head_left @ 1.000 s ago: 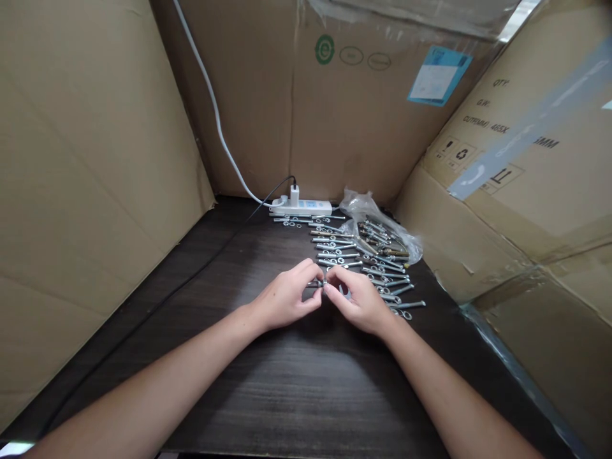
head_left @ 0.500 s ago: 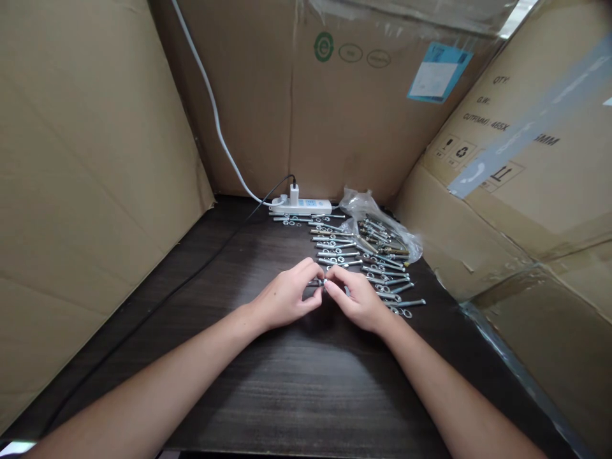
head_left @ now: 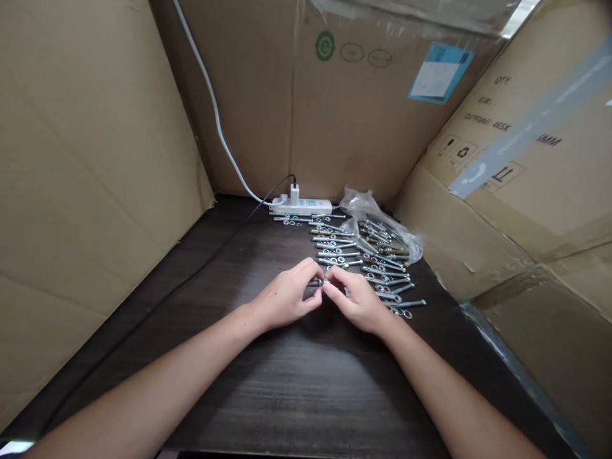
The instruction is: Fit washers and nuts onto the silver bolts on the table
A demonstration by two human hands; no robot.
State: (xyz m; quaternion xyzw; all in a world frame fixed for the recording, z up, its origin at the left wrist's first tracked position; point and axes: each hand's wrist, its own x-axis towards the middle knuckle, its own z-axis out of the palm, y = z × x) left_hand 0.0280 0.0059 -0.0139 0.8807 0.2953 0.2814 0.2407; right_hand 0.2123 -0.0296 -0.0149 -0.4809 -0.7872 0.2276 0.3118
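On a dark, wood-grained surface (head_left: 296, 395) walled by cardboard (head_left: 95, 159), a person's left hand (head_left: 289, 294) and right hand (head_left: 359, 301) meet almost fingertip to fingertip over a small metal fastener (head_left: 326, 281). The left hand pinches its darker, rod-like length between thumb and forefinger; the right hand grips the silvery end, thumb and curled fingers closed on it. Little has moved over the past second: both wrists hold nearly the same place, while the silvery end shows a touch more clearly and less of a pale, bluish-grey part (head_left: 347, 292) is exposed in the curl of the right hand. The change points to fine finger work on the piece, which has not been set down; whether anything has turned or slid along it cannot be told at this size. Beyond the hands and to their right, bolts (head_left: 412, 303) and washers (head_left: 407, 314) lie in loose rows, apparently undisturbed, near a clear plastic bag (head_left: 358, 203) and a white power strip (head_left: 310, 208).
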